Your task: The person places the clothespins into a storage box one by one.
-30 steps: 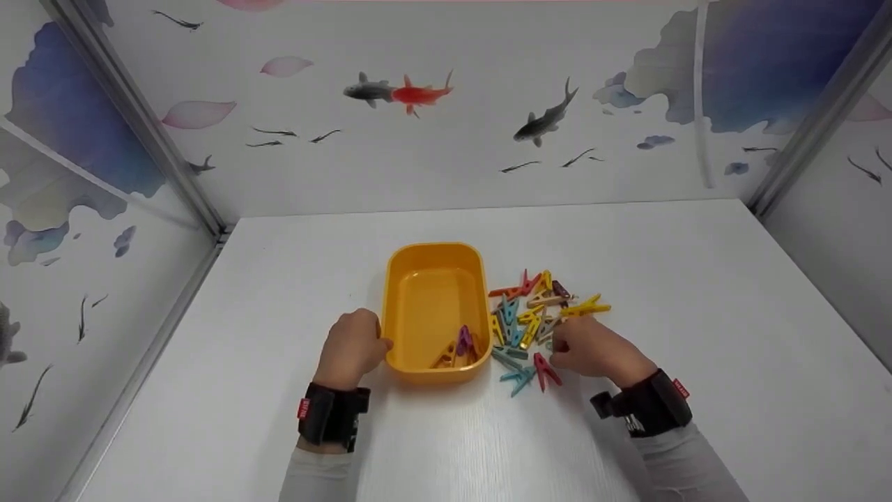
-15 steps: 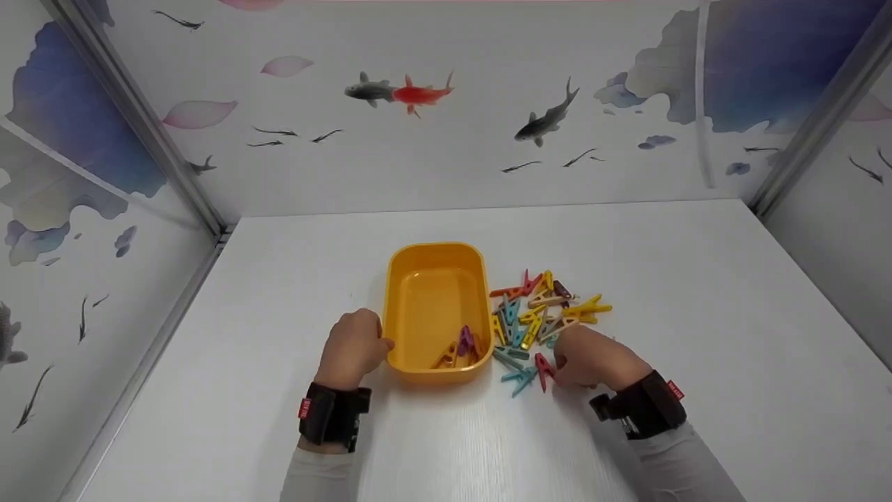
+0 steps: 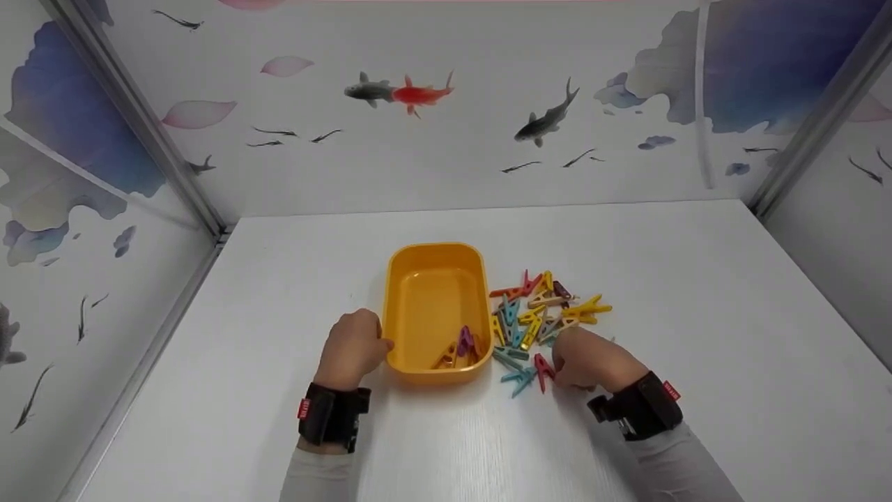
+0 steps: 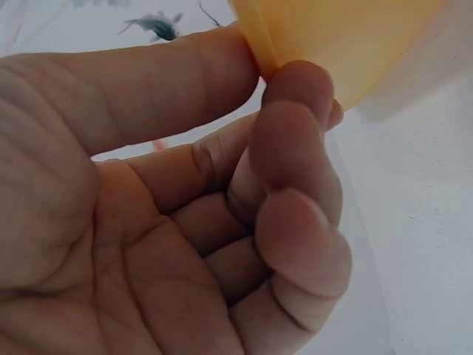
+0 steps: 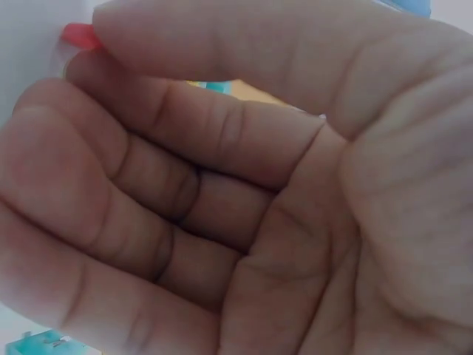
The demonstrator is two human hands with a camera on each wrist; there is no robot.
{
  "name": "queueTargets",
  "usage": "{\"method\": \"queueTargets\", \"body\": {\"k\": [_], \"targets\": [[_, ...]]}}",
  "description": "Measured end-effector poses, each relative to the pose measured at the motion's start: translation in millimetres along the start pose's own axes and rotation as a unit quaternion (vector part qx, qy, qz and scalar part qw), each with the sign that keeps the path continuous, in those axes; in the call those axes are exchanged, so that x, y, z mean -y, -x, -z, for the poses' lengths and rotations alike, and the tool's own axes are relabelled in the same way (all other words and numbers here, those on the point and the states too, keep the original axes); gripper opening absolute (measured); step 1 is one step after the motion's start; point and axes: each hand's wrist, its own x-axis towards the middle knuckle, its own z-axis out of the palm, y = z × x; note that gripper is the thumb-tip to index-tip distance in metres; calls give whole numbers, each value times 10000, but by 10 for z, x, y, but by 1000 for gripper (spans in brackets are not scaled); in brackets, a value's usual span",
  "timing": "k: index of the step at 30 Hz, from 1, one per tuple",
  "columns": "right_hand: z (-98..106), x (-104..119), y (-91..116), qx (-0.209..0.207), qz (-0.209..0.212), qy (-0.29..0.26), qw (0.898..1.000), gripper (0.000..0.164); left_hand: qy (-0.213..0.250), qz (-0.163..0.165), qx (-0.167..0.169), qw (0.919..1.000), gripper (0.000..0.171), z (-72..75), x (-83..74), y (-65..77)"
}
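My left hand (image 3: pixel 352 348) pinches the left wall of a yellow plastic bin (image 3: pixel 432 296) between thumb and curled fingers; the left wrist view shows that wall (image 4: pixel 325 37) at the fingertips. Inside the bin's near right corner lie a purple clothespin (image 3: pixel 465 340) and a few orange-yellow ones. At the near side of a clothespin pile, my right hand (image 3: pixel 596 359) pinches one leg of a red clothespin (image 3: pixel 540 365). The right wrist view has only its red tip (image 5: pixel 80 35) showing between thumb and index finger; the other fingers curl loosely. Beside it lies a light blue clothespin (image 3: pixel 521 378).
Several clothespins in yellow, blue, red, brown and beige lie heaped right of the bin, among them a yellow one (image 3: pixel 589 307) at the pile's right edge. The white table (image 3: pixel 293 265) ends at a fish-patterned back wall (image 3: pixel 446 167), with side panels left and right.
My right hand has shifted slightly toward me from the pile, and its fingertips have come to the red clothespin. The left hand and the bin have stayed put.
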Motion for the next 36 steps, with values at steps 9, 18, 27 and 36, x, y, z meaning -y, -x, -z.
{"method": "queueTargets", "body": {"k": [9,18,27,36], "targets": [[26,-57,20,-451,407,-67,9981,18,-34,-49,-54,10000,14,-10,8,-20],[88,-68,24,-883,744,-182,9931,19,-15,71,9,10000,13,-7,0,-42],[116,-37,53,-1381,1318,-699,9791,16,16,54,50,10000,13,-4,3,-24],[116,32,90,-2034,1880,-911,9565,15,1,-56,-45,10000,14,-7,6,-13]]}}
